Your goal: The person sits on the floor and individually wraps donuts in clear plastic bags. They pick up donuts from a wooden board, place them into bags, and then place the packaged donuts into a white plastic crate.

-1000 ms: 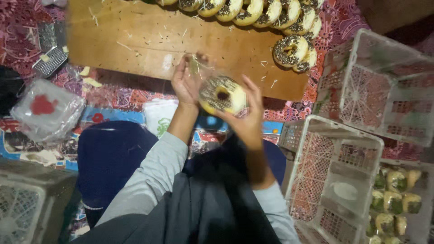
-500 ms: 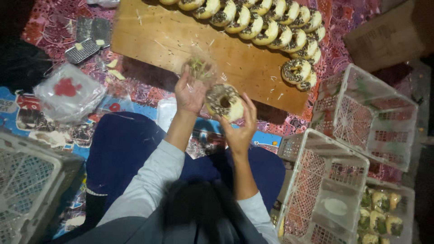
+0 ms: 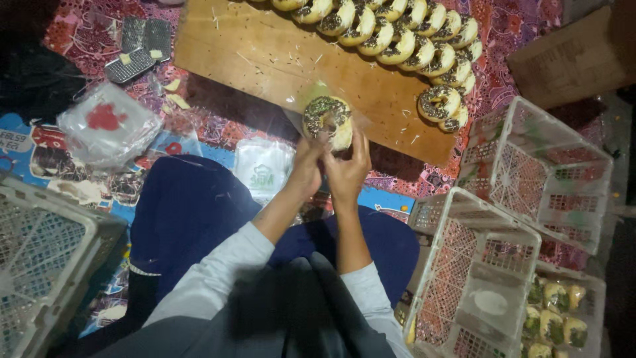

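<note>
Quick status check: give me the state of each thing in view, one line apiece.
Sprinkle-topped ring doughnut: held upright in a clear plastic wrap by both hands.
Left hand: gripping the doughnut's lower edge.
Right hand: gripping it too.
Doughnuts in rows: unwrapped, on the wooden board.
White lattice plastic crate: nearly empty.
Stack of clear plastic bags: lying flat.

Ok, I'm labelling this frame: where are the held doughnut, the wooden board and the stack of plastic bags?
doughnut (image 3: 326, 119), head view, sprinkled top.
wooden board (image 3: 245, 53), head view, bare surface.
stack of plastic bags (image 3: 109, 126), head view, top bag.

A wooden board (image 3: 265, 53) carries rows of sprinkled doughnuts (image 3: 397, 33); white plastic crates (image 3: 543, 166) stand right; a bag stack (image 3: 109, 126) lies left.
</note>
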